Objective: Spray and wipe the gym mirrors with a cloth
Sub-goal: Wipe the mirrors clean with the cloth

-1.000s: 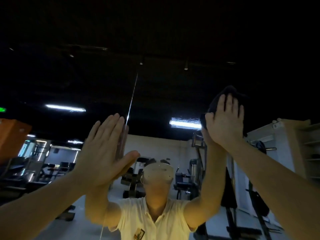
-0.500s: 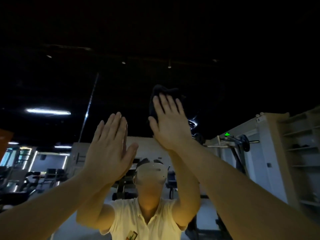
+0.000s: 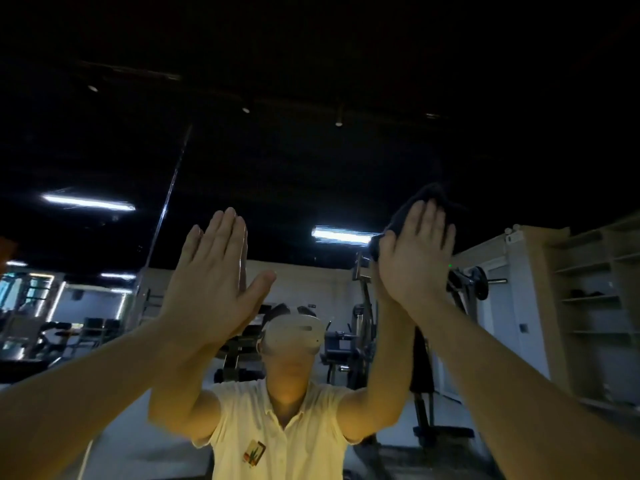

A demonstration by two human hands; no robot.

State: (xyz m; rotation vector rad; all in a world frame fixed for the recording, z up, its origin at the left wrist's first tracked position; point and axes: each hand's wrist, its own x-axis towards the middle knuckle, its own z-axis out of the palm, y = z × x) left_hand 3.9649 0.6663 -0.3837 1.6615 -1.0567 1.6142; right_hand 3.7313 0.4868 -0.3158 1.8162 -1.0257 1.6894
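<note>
While the head camera looks up a gym mirror, the right hand presses a dark cloth to it, fingers straight and close, gripping nothing; the cloth lies under palm and fingers, bunching past the fingertips. The left hand rests flat and open, empty. Soft, light and limp, the cloth likely handles best pinned mid-palm.

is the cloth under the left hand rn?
No, the dark cloth is pressed under the flat right hand; the left hand is bare.
</note>
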